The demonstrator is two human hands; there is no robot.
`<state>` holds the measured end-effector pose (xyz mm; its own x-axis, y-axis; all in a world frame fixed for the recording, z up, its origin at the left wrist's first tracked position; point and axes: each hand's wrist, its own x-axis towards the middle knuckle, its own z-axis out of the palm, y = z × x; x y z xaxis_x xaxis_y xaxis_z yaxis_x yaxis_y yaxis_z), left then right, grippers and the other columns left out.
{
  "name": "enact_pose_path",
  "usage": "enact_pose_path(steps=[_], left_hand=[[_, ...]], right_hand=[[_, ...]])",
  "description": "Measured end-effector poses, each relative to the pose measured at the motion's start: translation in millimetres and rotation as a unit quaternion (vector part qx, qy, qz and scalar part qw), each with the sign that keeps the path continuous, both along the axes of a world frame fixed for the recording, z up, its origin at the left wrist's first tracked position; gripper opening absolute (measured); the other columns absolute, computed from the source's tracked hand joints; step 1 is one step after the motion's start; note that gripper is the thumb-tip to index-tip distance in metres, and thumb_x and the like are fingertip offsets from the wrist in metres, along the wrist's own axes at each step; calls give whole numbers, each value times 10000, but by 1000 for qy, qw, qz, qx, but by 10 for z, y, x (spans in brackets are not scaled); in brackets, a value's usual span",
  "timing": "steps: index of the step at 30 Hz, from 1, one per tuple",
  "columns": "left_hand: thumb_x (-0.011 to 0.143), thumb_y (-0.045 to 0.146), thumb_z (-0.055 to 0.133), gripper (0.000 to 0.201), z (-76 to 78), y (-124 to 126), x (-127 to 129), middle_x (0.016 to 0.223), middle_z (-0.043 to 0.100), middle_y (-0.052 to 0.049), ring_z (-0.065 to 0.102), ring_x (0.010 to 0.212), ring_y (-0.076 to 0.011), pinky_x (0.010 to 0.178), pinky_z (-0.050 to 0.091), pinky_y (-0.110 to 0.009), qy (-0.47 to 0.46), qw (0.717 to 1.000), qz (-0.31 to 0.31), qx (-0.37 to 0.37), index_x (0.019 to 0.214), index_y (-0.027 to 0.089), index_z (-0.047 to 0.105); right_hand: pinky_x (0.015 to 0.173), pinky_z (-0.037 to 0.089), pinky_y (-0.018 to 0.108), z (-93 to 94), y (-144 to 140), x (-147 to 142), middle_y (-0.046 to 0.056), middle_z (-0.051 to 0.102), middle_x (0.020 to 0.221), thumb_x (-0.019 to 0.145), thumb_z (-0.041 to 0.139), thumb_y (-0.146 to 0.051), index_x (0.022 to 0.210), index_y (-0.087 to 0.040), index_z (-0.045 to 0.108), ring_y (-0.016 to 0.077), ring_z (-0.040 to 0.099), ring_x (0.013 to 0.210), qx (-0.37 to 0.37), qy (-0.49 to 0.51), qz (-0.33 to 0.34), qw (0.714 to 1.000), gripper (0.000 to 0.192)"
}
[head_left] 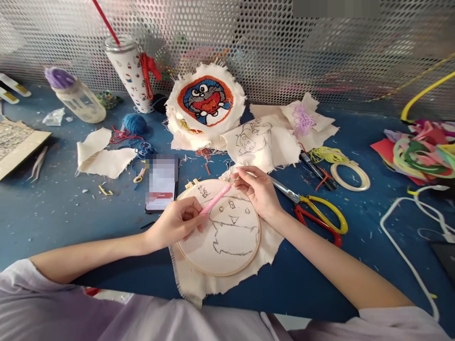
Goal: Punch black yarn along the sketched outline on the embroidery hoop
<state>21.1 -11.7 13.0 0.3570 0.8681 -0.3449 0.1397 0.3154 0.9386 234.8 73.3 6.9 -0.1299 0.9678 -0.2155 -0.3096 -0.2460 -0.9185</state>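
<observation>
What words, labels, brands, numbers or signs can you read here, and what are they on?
None can be read.
Phone: screen partly pixelated; print on its red bar too small.
Black marker: any lettering too small.
Hooped fabric: scribble near its top left, not legible as text.

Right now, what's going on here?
The person's left hand holds a pink pen-shaped tool over cloth stretched in a round hoop. The right hand has its fingers gathered near the tool's tip; whether they hold anything is too small to tell. The cloth bears a dark drawn outline. Scissors lie to the right.
</observation>
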Motion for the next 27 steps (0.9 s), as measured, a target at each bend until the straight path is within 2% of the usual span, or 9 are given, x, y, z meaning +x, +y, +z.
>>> enact_pose_path(steps=[10,16,27], left_hand=[[886,329,609,228,12,-18,2,732,720,-48,488,350,-27,340,371,-135,-17,1000,-2,-6,817,156,478],[894,318,588,210,48,1,20,712,695,-28,473,379,-15,357,374,-123,-13,1000,2,-5,823,143,495],[887,334,594,226,63,8,20,671,670,-13,448,372,-10,354,345,-119,-7,1000,8,-9,816,144,492]], right_hand=[[562,587,210,-25,13,24,13,756,710,772,711,-480,843,-206,720,108,696,556,-8,13,-5,1000,283],[577,591,203,-28,-8,14,11,762,719,773,723,-429,898,-207,749,107,704,567,12,14,2,1000,256],[568,574,190,3,-39,-2,0,763,765,760,734,-325,878,-241,780,83,684,568,17,-10,19,1000,152]])
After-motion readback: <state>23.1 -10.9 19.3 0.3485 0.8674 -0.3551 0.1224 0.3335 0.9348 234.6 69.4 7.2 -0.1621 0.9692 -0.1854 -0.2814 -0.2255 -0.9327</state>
